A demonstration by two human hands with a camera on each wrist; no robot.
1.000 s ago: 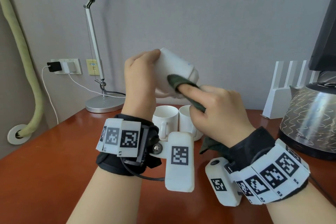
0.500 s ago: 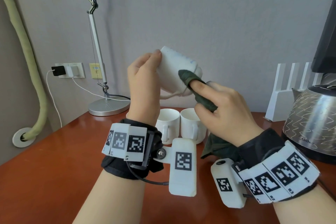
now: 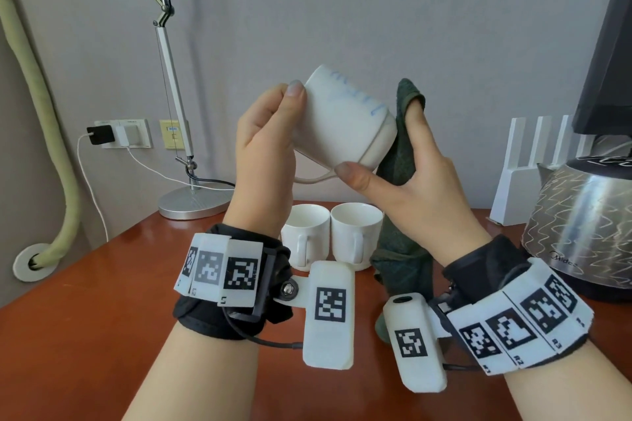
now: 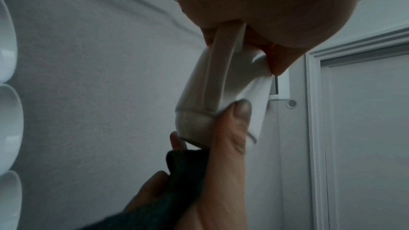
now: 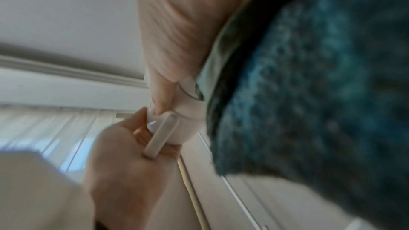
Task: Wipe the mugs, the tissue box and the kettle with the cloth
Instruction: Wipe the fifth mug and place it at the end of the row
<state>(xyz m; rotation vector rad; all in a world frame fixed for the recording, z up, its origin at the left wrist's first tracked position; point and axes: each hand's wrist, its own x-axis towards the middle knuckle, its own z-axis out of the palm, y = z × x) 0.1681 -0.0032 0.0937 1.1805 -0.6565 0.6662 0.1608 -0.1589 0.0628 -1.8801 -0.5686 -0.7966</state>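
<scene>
Mugs [image 3: 331,236] below held mug [image 3: 345,123]; kettle [image 3: 581,232] right, lamp [image 3: 191,205] left.

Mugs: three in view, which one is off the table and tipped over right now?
The mug gripped in the left hand, tipped sideways against the cloth. The other two mugs stand upright side by side on the table.
</scene>
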